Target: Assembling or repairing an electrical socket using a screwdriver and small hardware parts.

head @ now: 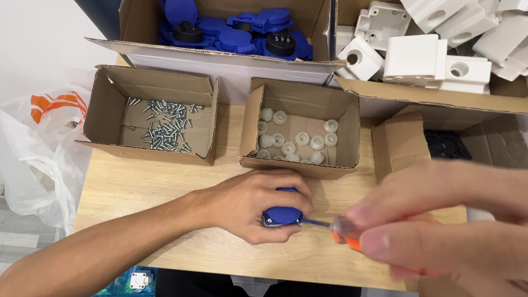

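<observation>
Midway, I judge: my left hand point(254, 203) clamps the blue socket point(282, 215) near the table's point(130, 191) front edge, my right hand point(476, 238) grips the screwdriver point(339, 230) driving it.

bright, even indoor light w/ soft shadows inside the cardboard boxes point(153, 110), no harsh glare, bg sharp, but the right hand point(476, 238) close to cam is blurred & oversized, w/ slight wide-angle stretch at edges.
</observation>
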